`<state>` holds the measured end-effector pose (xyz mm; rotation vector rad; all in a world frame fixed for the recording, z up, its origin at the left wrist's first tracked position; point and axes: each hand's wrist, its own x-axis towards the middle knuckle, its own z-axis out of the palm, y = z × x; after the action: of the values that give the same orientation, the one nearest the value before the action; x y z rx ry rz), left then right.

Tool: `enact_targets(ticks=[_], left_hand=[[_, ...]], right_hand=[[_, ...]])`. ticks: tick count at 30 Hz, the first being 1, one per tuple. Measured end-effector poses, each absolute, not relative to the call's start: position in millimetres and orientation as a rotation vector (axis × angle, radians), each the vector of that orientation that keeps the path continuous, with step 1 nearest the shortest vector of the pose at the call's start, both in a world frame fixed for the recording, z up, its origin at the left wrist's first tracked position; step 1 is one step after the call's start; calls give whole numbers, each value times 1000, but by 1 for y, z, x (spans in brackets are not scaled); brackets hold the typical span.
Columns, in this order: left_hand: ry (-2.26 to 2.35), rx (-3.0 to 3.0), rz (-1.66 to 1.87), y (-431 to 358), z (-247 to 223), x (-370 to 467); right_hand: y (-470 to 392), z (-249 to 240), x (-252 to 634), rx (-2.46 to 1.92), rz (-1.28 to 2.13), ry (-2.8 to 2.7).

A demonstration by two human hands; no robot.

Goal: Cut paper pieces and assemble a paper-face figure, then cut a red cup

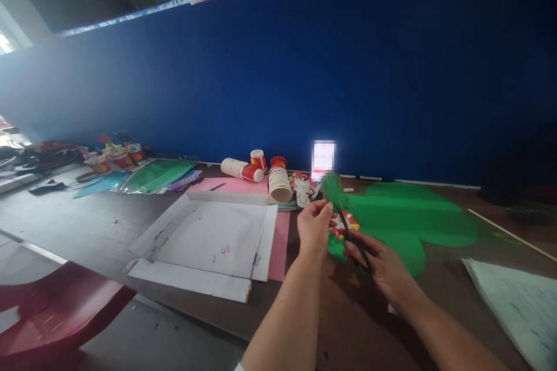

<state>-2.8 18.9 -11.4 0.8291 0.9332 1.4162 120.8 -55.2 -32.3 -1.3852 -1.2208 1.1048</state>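
Between the thumb and fingers of my left hand [314, 225] is a small piece of green paper [333, 186], held up above the table. My right hand [383, 264] grips black-handled scissors [359, 252], their blades pointing up toward the green piece beside my left fingertips. Whether the blades touch the paper I cannot tell. Behind and below the hands, a large green sheet with rounded lobes [391, 214] lies flat. A red, yellow and white cut-out paper cup [350, 221] shows partly behind the scissors, the rest hidden by my hands.
A shallow white cardboard tray [204, 237] lies to the left over pink paper [278, 243]. Paper cups [279, 184] and a lit screen [323, 159] stand near the blue partition [261, 81]. A thin stick [511, 235] and white sheets [517, 307] are right; a red chair [73, 307] is lower left.
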Motion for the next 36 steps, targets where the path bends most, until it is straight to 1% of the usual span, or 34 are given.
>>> enact_targets(ticks=[8,15,21,36], left_hand=[[955,846,1392,17,-9,-4],[952,821,1380,16,-9,-3],[936,789,1381,15,-7,-3],[827,694,1397,12,-5,-2]], right_hand=[[-56,-29,117,-1401,1082,-1205],[-56,-26,118,-1453,959,-1318],[-57,-21,116,-1451,977,-1309],[-56,-25,118,-1455,899,-1347]])
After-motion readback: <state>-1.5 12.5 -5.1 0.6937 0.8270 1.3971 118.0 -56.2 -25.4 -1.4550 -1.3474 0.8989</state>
